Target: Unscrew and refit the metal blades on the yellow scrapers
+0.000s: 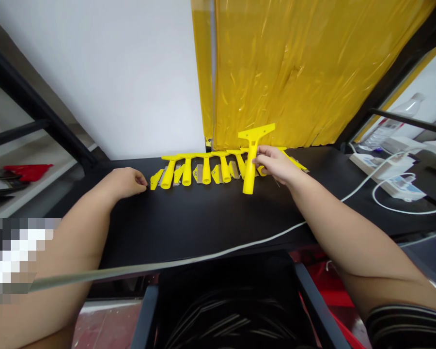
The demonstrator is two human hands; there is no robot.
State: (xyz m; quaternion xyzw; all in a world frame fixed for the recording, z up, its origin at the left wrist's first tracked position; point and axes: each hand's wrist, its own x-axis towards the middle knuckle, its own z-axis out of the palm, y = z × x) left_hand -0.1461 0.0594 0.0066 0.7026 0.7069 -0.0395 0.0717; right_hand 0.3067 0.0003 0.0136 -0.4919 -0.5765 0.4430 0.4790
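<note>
My right hand [274, 162] grips a yellow scraper handle [250, 177] by its neck, raised a little over the table. Its wide T-shaped head points up and its round hollow end points toward me. At the left, my left hand [131, 182] rests on the table with curled fingers; I see nothing in them. Just right of it runs a row of several more yellow scraper handles [207, 170], lying side by side. Between them are small yellow pieces [155, 179] with grey blade-like parts. My right hand and the raised handle hide some of the row's right end.
Behind the black table [189, 218] stand a white panel [131, 72] and a yellow film-wrapped surface [294, 72]. At right are white power strips [396, 182] and a plastic bottle [392, 123]. A white cable [240, 246] crosses the front edge.
</note>
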